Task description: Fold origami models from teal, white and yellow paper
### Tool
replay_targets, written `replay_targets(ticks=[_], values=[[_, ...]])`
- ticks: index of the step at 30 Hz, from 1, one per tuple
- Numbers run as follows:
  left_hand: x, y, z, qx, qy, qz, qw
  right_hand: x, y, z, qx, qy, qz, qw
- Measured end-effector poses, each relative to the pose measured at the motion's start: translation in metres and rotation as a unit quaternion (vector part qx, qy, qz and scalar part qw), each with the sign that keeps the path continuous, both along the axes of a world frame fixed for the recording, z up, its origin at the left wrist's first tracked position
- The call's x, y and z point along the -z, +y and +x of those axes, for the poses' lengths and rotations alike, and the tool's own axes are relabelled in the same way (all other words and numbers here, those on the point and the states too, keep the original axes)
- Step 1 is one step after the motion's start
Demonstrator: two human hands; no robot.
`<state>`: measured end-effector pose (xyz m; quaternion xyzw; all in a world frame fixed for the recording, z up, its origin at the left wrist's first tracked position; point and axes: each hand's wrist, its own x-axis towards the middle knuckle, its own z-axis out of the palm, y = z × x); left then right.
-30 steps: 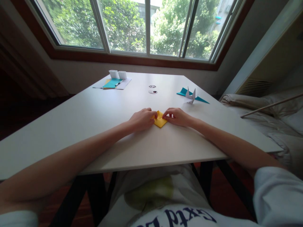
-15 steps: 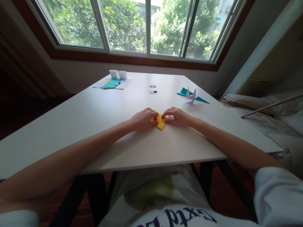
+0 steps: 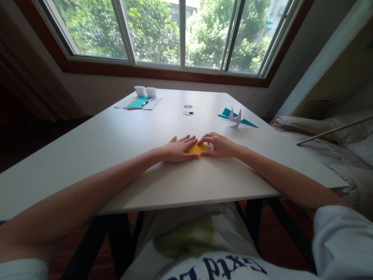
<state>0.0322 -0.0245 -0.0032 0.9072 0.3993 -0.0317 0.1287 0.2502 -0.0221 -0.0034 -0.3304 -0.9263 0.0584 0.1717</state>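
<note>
Yellow paper (image 3: 198,149) lies flat on the white table (image 3: 116,140), near the front edge and roughly centred, mostly covered by both hands so only a small wedge shows between them. Left hand (image 3: 177,149) is laid flat with fingers spread and extended, palm down, pinning the paper's left part to the tabletop. Right hand (image 3: 219,145) is curled, fingertips bunched and pressing on the paper's right edge; can't tell whether it's pinching a flap or just pushing down on it. Judgement: this is a crease-setting step in an origami fold, one hand holding the sheet steady while the other works the fold line. Exact fold shape not readable, too much is hidden under the fingers. Next move likely calls for keeping the flat hand's pressure constant so the sheet doesn't slide on the smooth table, and running the right fingertips along the fold with edges aligned before releasing. Further back on the right: a white paper crane (image 3: 235,118) standing on a teal sheet (image 3: 225,113), well apart from the hands. Far left corner: a stack of paper sheets (image 3: 139,102) with a pen (image 3: 145,103) on top, and two small white boxes (image 3: 145,91) just behind. Two small round discs (image 3: 188,112) sit mid-table.
</note>
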Motion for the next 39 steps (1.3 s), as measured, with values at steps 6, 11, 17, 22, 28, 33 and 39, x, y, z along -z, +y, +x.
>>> replay_targets(ticks=[6,11,17,22,28,33,39], values=[[-0.001,0.0,-0.001,0.002,0.017,-0.018,1.0,0.001,0.002,-0.002,0.006,0.007,-0.003,1.0],[-0.007,0.004,-0.009,-0.037,0.001,0.05,0.998,0.004,0.002,-0.002,0.038,-0.009,-0.001,0.999],[-0.018,0.004,-0.014,-0.033,-0.037,0.118,0.992,0.011,0.007,0.001,0.076,0.005,-0.028,0.997],[-0.016,0.007,-0.014,-0.037,-0.089,0.116,0.989,0.011,0.009,0.0,0.074,0.046,-0.054,0.995],[-0.013,0.01,-0.015,-0.045,-0.086,0.077,0.992,0.012,0.007,-0.001,0.082,0.051,-0.066,0.993],[-0.014,0.006,-0.015,-0.036,-0.104,0.114,0.987,0.008,0.003,-0.003,0.06,0.062,-0.061,0.994],[-0.019,0.0,-0.013,0.066,-0.08,0.105,0.989,0.001,0.002,0.004,-0.05,0.021,-0.039,0.998]])
